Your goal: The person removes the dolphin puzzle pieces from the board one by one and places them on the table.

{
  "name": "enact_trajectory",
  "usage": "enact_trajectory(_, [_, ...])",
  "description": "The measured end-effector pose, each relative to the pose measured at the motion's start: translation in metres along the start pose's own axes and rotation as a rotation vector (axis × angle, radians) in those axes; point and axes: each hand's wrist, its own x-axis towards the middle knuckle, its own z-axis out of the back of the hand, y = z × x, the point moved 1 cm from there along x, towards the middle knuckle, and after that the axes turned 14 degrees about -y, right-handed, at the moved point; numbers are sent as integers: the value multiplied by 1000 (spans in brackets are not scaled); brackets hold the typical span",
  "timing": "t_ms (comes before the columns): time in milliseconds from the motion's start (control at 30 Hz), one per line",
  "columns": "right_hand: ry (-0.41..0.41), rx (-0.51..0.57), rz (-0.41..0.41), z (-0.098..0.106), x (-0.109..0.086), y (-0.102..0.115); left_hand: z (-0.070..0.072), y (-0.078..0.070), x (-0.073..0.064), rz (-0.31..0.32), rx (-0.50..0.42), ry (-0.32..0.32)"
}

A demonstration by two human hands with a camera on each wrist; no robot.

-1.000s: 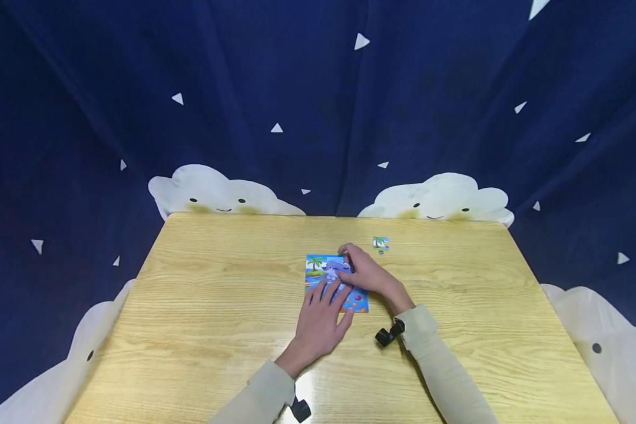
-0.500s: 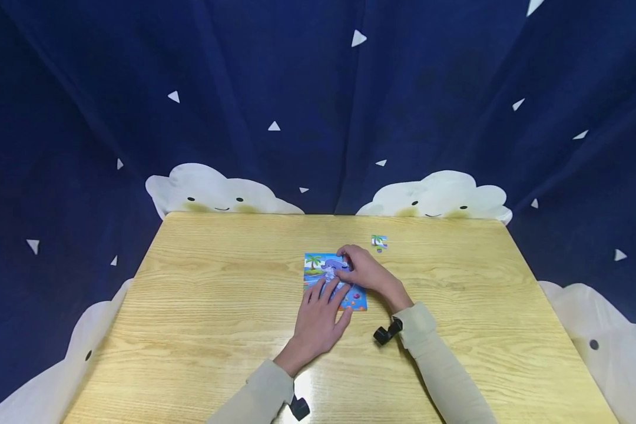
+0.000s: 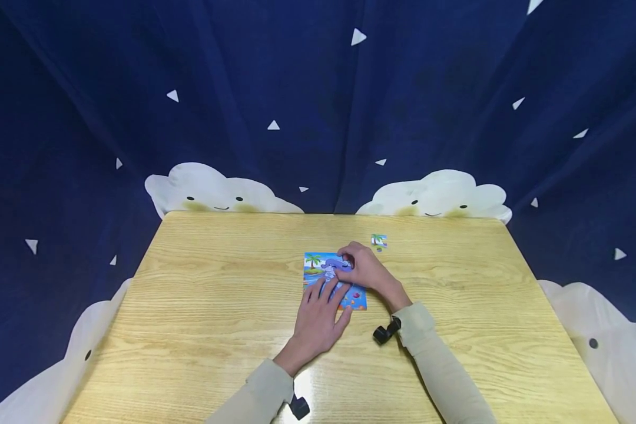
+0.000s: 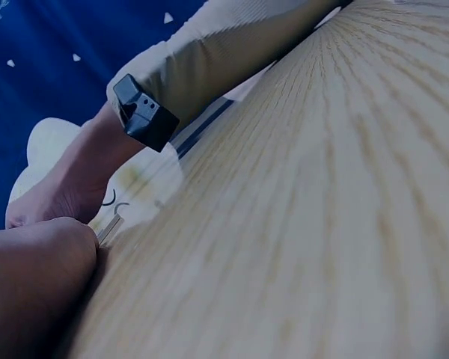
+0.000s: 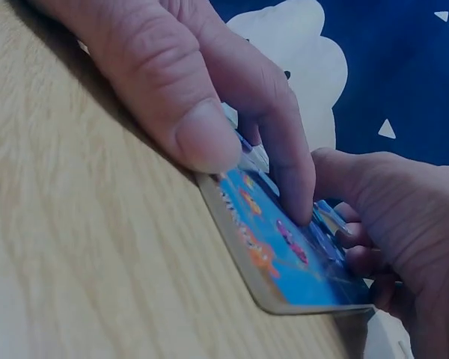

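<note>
A blue jigsaw puzzle (image 3: 311, 274) with a palm tree and a purple sea animal lies flat on the table. My left hand (image 3: 318, 318) rests on its lower part, fingers spread and straight; in the right wrist view the left thumb (image 5: 209, 138) is at the board's edge. Over the upper right part, my right hand (image 3: 368, 271) has thumb and fingers bent together. The right wrist view shows a tilted puzzle piece (image 5: 331, 218) between the right hand's digits. Much of the picture is hidden beneath both hands.
A loose puzzle piece (image 3: 378, 240) with a palm tree lies beyond my right hand. The wooden table (image 3: 217, 294) extends to both sides. A dark blue curtain (image 3: 244, 88) with white clouds hangs behind it. Black wrist cameras (image 3: 386, 331) hang from both cuffs.
Both hands stay almost where they were on the puzzle. The head view has shifted slightly.
</note>
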Motion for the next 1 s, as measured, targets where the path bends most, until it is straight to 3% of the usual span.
enact_trajectory(600, [-8,96,5,6,-5,-7,1,-2,4,19,-5,45])
enact_trajectory(1000, [-73,105,10,13,-8,-12,1,0,2,4,-28,-25])
